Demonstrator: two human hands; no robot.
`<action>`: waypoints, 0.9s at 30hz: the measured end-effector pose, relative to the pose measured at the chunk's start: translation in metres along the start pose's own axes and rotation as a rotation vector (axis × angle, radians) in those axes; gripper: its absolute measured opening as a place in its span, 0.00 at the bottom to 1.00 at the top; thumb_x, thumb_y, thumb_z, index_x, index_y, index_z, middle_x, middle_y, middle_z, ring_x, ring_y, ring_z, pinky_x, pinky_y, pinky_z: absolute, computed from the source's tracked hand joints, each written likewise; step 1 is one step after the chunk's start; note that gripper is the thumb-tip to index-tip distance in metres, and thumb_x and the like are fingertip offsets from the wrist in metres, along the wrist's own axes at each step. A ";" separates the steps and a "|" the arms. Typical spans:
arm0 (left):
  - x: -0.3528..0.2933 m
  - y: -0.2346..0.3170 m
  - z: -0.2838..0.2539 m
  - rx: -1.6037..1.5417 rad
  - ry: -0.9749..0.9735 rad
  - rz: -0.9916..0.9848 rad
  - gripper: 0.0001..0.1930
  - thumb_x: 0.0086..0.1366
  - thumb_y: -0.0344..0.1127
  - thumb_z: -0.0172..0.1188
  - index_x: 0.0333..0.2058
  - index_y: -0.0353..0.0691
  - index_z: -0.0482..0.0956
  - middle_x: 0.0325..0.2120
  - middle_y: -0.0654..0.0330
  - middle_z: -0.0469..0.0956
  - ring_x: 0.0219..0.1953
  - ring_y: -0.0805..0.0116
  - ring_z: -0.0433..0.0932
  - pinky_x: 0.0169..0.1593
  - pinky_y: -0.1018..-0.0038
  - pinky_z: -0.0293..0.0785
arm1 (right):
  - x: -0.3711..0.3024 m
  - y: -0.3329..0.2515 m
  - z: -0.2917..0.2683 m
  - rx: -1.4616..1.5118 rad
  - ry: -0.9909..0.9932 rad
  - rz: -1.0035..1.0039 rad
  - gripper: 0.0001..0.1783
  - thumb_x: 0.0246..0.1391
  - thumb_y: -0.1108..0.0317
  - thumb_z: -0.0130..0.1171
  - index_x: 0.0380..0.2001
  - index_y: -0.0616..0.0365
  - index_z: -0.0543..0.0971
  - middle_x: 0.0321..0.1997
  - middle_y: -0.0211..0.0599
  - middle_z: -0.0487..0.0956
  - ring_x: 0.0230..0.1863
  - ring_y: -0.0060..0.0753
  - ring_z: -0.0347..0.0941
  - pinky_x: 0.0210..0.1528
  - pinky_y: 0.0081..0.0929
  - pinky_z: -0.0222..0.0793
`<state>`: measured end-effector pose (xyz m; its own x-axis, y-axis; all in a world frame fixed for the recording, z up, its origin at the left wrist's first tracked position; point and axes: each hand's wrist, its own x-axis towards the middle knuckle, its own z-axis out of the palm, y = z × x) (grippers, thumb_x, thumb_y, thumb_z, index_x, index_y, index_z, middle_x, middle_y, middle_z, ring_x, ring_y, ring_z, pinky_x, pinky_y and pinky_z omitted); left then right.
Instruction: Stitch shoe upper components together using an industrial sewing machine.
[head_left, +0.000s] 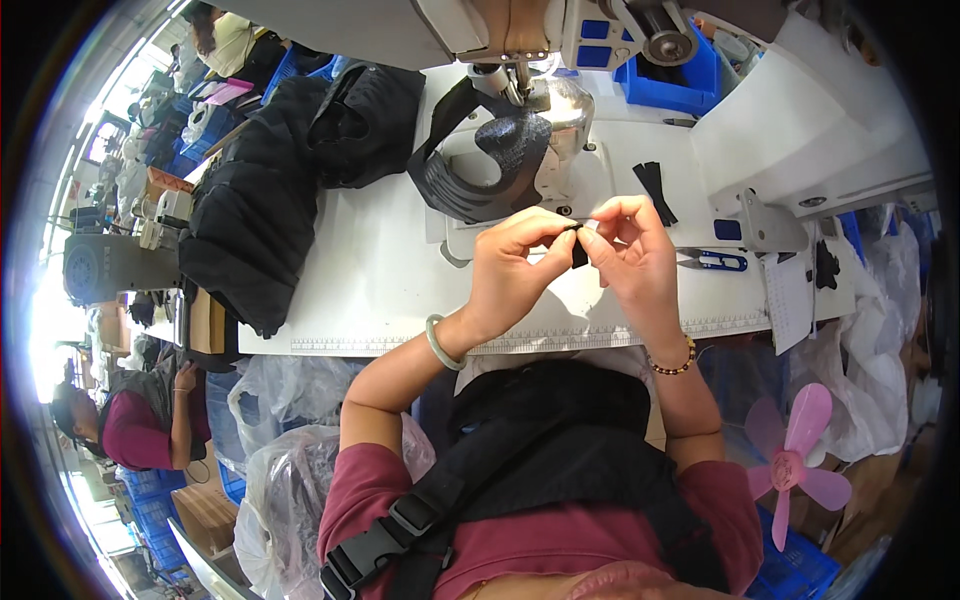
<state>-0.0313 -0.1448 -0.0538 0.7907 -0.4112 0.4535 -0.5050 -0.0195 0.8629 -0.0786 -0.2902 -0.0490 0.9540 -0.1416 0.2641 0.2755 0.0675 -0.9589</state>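
Observation:
My left hand [516,262] and my right hand [634,258] meet above the white sewing table, thumbs and forefingers pinched together. Between their fingertips is a small black strip [580,256], apparently fabric, mostly hidden by the fingers. Just beyond them, a curved black fabric piece [462,185] with a cut-out lies at the sewing machine's needle area [522,88]. Several flat black strips [654,192] rest on the table beyond my right hand. Blue-handled thread snips [720,260] lie to the right of that hand.
Black fabric pieces [255,200] are heaped at the left of the table. A blue bin [690,85] stands at the far right. A ruler strip [340,345] runs along the front edge. A pink fan [788,468] is at lower right; another person [140,430] sits at far left.

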 end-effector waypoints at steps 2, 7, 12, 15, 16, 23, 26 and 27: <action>-0.002 0.000 0.003 -0.255 0.103 -0.166 0.04 0.56 0.24 0.58 0.31 0.31 0.78 0.26 0.63 0.77 0.27 0.79 0.74 0.30 0.83 0.70 | -0.004 -0.001 0.004 0.025 0.020 0.039 0.10 0.54 0.76 0.54 0.39 0.61 0.66 0.33 0.34 0.72 0.26 0.16 0.71 0.23 0.12 0.67; -0.005 0.012 0.004 -0.459 0.118 -0.305 0.04 0.59 0.25 0.57 0.33 0.31 0.76 0.25 0.64 0.77 0.27 0.80 0.74 0.31 0.84 0.71 | -0.011 0.000 0.012 0.241 -0.034 0.034 0.13 0.56 0.79 0.48 0.44 0.61 0.64 0.33 0.33 0.71 0.26 0.18 0.70 0.27 0.14 0.68; 0.003 0.027 -0.016 -0.400 -0.069 -0.413 0.05 0.59 0.27 0.58 0.32 0.31 0.74 0.26 0.60 0.77 0.27 0.79 0.76 0.31 0.83 0.74 | 0.002 -0.013 -0.011 -0.021 -0.189 -0.104 0.15 0.55 0.80 0.49 0.46 0.61 0.65 0.31 0.33 0.71 0.26 0.19 0.70 0.31 0.16 0.70; 0.010 0.029 -0.028 -0.387 -0.141 -0.450 0.05 0.60 0.27 0.57 0.32 0.31 0.74 0.25 0.58 0.77 0.27 0.76 0.76 0.31 0.81 0.74 | 0.008 -0.025 -0.014 -0.192 -0.269 -0.085 0.17 0.54 0.78 0.53 0.47 0.60 0.68 0.31 0.32 0.71 0.28 0.19 0.70 0.34 0.19 0.70; 0.012 0.028 -0.030 -0.366 -0.181 -0.452 0.04 0.61 0.27 0.56 0.32 0.31 0.74 0.24 0.58 0.77 0.27 0.75 0.75 0.31 0.80 0.74 | 0.010 -0.028 -0.015 -0.192 -0.271 -0.082 0.17 0.54 0.78 0.53 0.47 0.60 0.68 0.31 0.32 0.71 0.28 0.19 0.70 0.34 0.19 0.70; 0.022 0.037 -0.038 -0.380 -0.208 -0.448 0.04 0.61 0.27 0.56 0.31 0.31 0.73 0.23 0.58 0.76 0.25 0.75 0.75 0.28 0.81 0.73 | 0.022 -0.041 -0.021 -0.656 -0.361 -0.416 0.14 0.50 0.71 0.60 0.41 0.58 0.73 0.35 0.33 0.71 0.28 0.22 0.71 0.31 0.18 0.70; 0.028 0.046 -0.045 -0.365 -0.250 -0.500 0.05 0.58 0.27 0.58 0.30 0.30 0.73 0.23 0.61 0.75 0.22 0.77 0.74 0.25 0.83 0.71 | 0.027 -0.042 -0.017 -0.674 -0.341 -0.504 0.14 0.50 0.69 0.61 0.41 0.58 0.73 0.35 0.33 0.71 0.25 0.22 0.71 0.28 0.18 0.69; 0.031 0.051 -0.049 -0.356 -0.249 -0.493 0.05 0.58 0.27 0.58 0.30 0.30 0.73 0.23 0.61 0.75 0.22 0.77 0.74 0.25 0.83 0.71 | 0.029 -0.042 -0.015 -0.681 -0.330 -0.559 0.16 0.50 0.67 0.62 0.41 0.57 0.72 0.35 0.33 0.71 0.24 0.21 0.71 0.25 0.18 0.68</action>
<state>-0.0158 -0.1142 0.0148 0.7750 -0.6306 -0.0425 0.0754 0.0255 0.9968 -0.0646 -0.3122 -0.0028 0.7182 0.3152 0.6204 0.6749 -0.5327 -0.5106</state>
